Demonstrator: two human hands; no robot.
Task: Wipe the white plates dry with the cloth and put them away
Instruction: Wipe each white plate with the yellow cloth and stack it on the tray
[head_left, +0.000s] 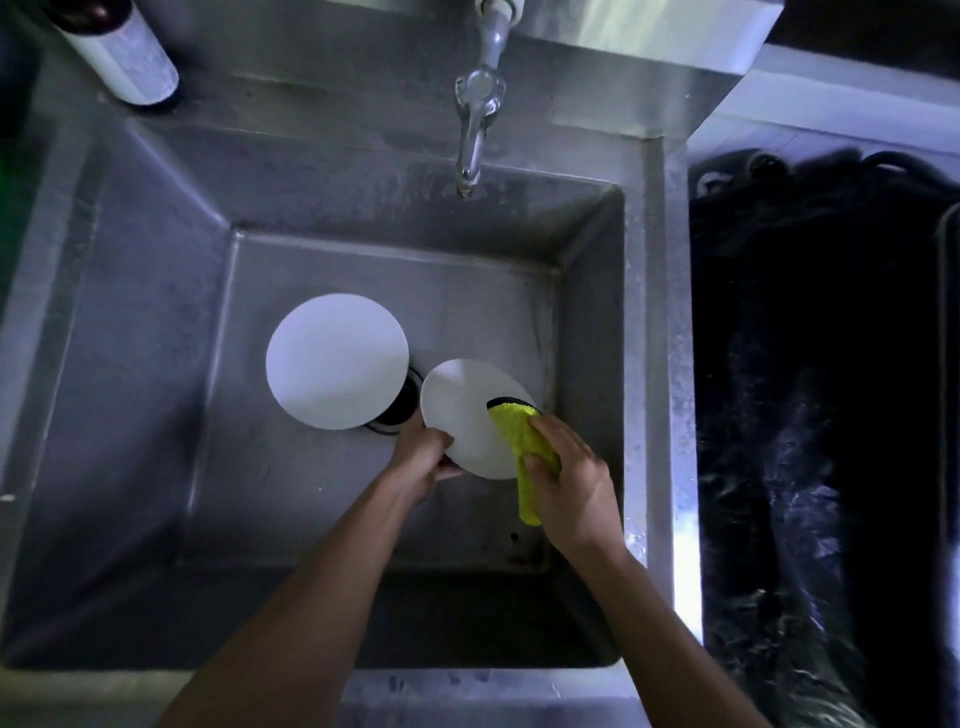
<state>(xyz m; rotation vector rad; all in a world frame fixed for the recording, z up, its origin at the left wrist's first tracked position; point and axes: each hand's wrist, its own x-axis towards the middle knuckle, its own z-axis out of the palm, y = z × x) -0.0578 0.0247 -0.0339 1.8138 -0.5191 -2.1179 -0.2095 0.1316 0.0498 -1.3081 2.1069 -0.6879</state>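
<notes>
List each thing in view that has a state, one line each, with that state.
Held plate: tilted above the sink floor, gripped at its edge by the left hand.
Cloth: pressed on the held plate by the right hand.
Second plate: lying in the sink, partly over the drain, untouched.
Tap: no water running.
Bottle: on the sink's ledge.

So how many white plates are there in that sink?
2. One plate lies on the sink floor over the drain; the other plate is held by the left hand while the right hand presses the cloth on it.
</notes>
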